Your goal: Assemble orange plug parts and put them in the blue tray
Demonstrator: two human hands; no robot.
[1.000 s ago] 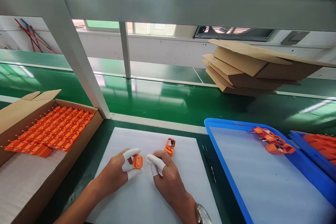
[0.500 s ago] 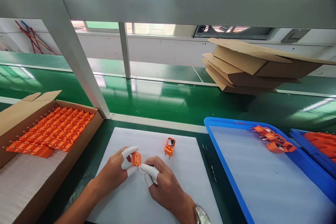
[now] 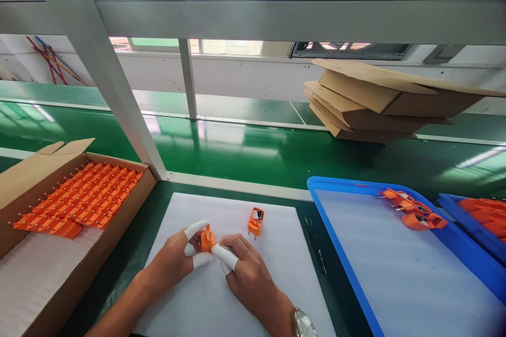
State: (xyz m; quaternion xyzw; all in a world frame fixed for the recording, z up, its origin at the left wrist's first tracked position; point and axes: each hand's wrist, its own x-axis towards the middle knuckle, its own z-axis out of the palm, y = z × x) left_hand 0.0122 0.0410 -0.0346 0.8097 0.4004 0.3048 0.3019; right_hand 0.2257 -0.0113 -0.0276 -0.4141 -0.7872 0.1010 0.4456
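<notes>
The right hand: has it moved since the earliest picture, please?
Yes: judged against the white sheet, the right hand has moved slightly to the left, toward the left hand.

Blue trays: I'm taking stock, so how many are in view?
2. One lined tray is right of the white sheet, with orange plugs near its far corner; another tray, holding more orange pieces, is further right, cut off by the picture's edge. Others may be hidden.
</notes>
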